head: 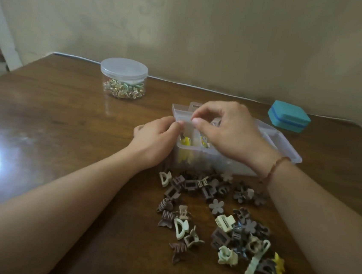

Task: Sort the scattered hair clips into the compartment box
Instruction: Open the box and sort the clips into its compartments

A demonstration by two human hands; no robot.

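Dark brown wood, glossy and streaked with glare at the left, forms the table [65, 124], which is set against a pale patterned wall [209, 28]. A clear round jar [123, 78] of small trinkets and a teal case [289, 119] are placed near the far edge, well apart. The translucent compartment box [284, 147] is seen at mid-table, with yellow clips [185, 141] in its near-left cells. The scattered hair clips [211, 218], brown, cream and yellow, are spread just in front of the box. The left hand [152, 142] is curled at the box's left rim. The right hand [230, 128] is held over the box, thumb and forefinger pinched together; what either hand holds cannot be made out. Most compartments are hidden by the hands.
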